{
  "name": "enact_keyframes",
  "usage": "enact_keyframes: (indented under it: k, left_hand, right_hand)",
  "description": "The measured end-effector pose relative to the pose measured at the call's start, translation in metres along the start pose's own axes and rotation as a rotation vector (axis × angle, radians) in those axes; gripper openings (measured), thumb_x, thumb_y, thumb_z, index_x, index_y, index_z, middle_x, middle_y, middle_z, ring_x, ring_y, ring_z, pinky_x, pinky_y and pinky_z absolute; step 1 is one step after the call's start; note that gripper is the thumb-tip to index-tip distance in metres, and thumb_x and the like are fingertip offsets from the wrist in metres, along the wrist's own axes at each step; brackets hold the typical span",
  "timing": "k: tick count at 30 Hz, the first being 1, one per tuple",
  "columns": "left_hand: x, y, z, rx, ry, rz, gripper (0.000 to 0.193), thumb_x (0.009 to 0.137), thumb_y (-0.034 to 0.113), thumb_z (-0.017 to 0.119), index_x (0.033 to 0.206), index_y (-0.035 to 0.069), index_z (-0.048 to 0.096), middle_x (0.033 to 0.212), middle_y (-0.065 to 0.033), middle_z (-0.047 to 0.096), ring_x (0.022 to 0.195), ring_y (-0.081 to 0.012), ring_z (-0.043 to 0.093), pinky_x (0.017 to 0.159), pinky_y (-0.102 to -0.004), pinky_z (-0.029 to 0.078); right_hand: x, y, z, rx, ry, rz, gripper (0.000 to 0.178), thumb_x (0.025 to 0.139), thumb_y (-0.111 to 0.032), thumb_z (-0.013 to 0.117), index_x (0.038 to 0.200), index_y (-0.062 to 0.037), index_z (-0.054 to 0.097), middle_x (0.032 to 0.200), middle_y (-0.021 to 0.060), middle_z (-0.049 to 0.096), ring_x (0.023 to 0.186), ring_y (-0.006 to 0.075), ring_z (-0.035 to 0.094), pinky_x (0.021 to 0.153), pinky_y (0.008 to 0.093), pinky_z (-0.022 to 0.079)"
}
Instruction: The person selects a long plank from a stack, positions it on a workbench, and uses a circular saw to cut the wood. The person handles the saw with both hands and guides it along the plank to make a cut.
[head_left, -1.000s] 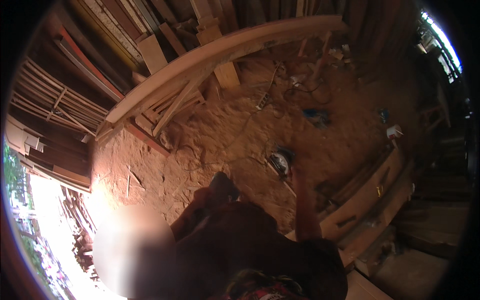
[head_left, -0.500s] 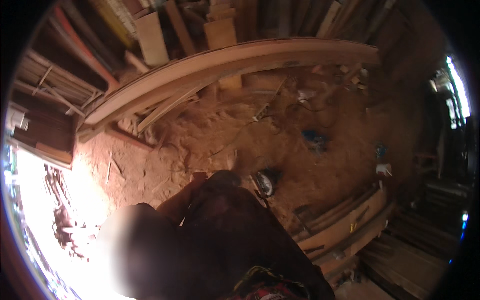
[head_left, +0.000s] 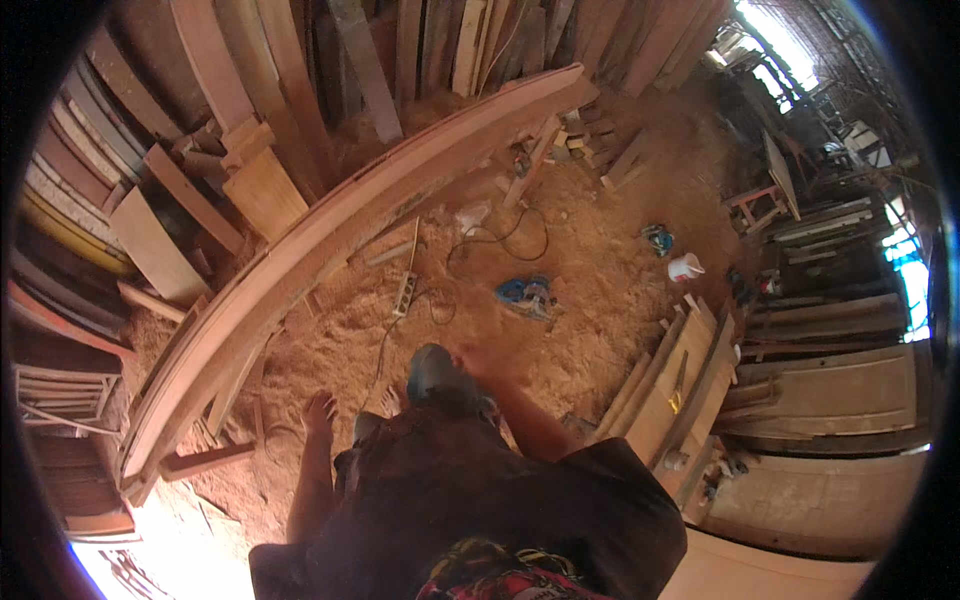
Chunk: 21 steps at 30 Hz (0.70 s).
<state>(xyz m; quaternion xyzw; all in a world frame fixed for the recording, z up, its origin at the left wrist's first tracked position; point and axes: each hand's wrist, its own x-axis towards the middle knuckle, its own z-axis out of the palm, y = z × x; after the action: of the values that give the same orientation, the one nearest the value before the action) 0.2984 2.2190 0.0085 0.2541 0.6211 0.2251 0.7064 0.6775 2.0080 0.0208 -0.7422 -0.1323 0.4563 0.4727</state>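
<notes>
My left hand [head_left: 320, 412] hangs over the sawdust floor to the left of my legs, its fingers apart and nothing in them. A bare foot [head_left: 391, 401] shows between that hand and my knee [head_left: 438, 372]. My right arm [head_left: 535, 425] reaches forward past the knee. The right hand [head_left: 488, 362] at its end is smeared by motion, so its fingers and anything in them cannot be made out. Ahead of it lies a blue power tool [head_left: 526, 296] on the sawdust. A power strip [head_left: 404, 295] with a cable lies ahead of the knee.
A long wooden beam [head_left: 330, 215] runs diagonally across the left and front. Boards [head_left: 375, 80] lean behind it. Farther right are a teal power tool [head_left: 657, 238] and a white bucket [head_left: 686, 267]. Stacked planks [head_left: 665, 390] stand close on my right, with door-like panels [head_left: 830, 395] beyond.
The view has swung to the right. My left hand is now in sight, apart from the legs, and my right arm now stretches forward. The round-bladed tool beside my knee no longer shows.
</notes>
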Motion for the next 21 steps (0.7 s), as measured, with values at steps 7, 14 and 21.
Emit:
enact_keyframes:
  k: [7, 14, 21]
  left_hand:
    - [0.014, 0.008, 0.024, -0.014, 0.091, 0.267, 0.031, 0.102, 0.027, 0.069, 0.128, 0.008, 0.068, 0.115, -0.0056, 0.073, 0.099, -0.0177, 0.070, 0.079, -0.0354, 0.054]
    - [0.012, 0.142, 0.148, 0.281, 0.217, 0.821, 0.024, 0.101, 0.013, 0.068, 0.122, 0.001, 0.068, 0.108, -0.0068, 0.070, 0.099, -0.0161, 0.068, 0.084, -0.0318, 0.055]
    - [-0.020, 0.262, 0.221, 0.953, 0.499, 1.075, 0.059, 0.093, 0.033, 0.079, 0.143, 0.011, 0.057, 0.145, -0.0180, 0.060, 0.137, -0.0379, 0.054, 0.114, -0.0471, 0.044]
  right_hand:
    - [0.046, 0.010, 0.024, -0.660, -0.307, -0.355, 0.024, 0.094, -0.031, 0.072, 0.099, -0.0079, 0.075, 0.084, 0.0026, 0.073, 0.080, 0.0163, 0.068, 0.075, 0.0374, 0.056]
    - [0.178, -0.120, -0.018, -0.485, -0.141, -0.457, 0.019, 0.096, -0.028, 0.068, 0.099, -0.0089, 0.072, 0.085, 0.0052, 0.072, 0.085, 0.0181, 0.068, 0.078, 0.0387, 0.054]
    - [0.204, -0.341, 0.003, -0.386, -0.173, -0.747, 0.032, 0.099, -0.030, 0.069, 0.123, -0.0086, 0.066, 0.106, 0.0136, 0.073, 0.103, 0.0314, 0.070, 0.093, 0.0455, 0.053]
